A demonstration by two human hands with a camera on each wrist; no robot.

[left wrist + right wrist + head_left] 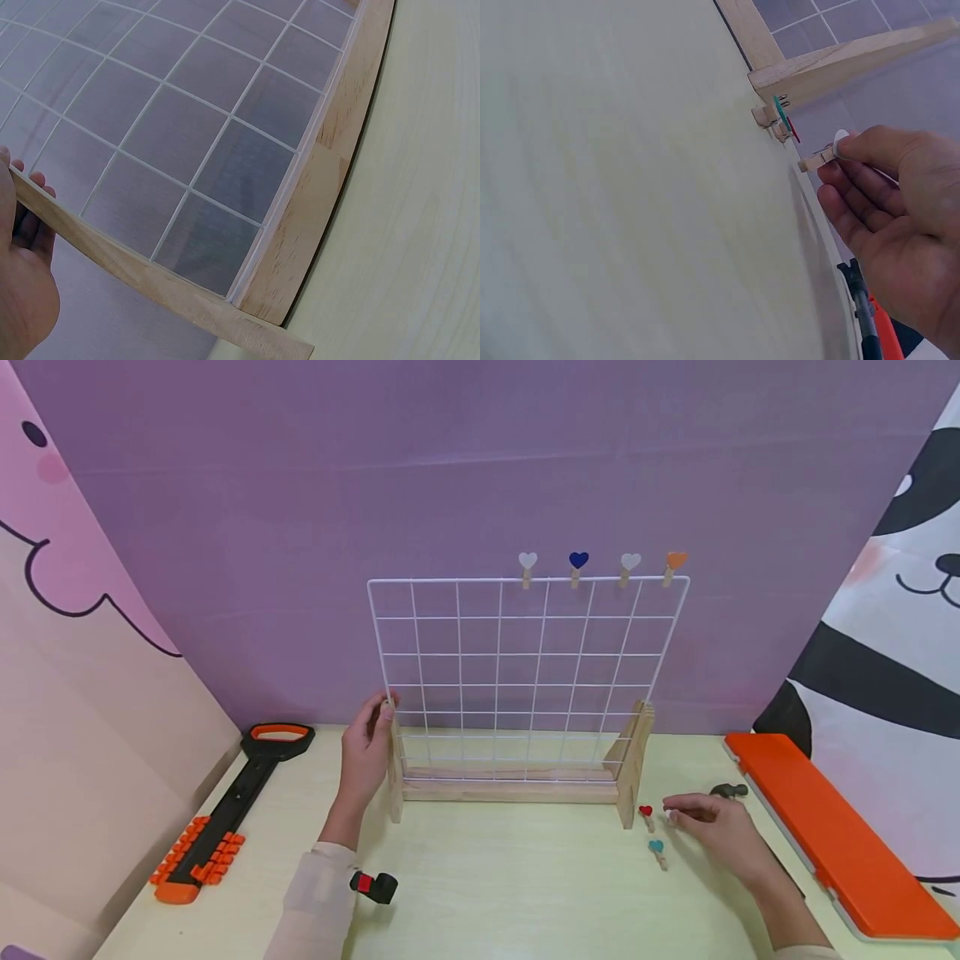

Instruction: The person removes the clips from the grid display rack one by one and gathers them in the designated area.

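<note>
The table's back edge met a purple backdrop behind the wooden stand, and its surface ran forward from the stand toward the wearer, between the two forearms. A black-and-orange tool lay slantwise near the left edge, well apart from the stand. An orange case lay along the right side, and a hammer sat between it and the stand, partly hidden by the right hand.

That hand's fingers were pinched together on a white heart clip, held just beside a red heart clip on the table; a teal heart clip lay nearer the wearer. The left hand had its fingers curled round the stand's left upright. The wire grid stood in the stand, with four heart clips spaced over the right half of its top edge.

The tabletop was pale, with faint wood grain. Cartoon-printed walls flanked it, a panda on the right.
</note>
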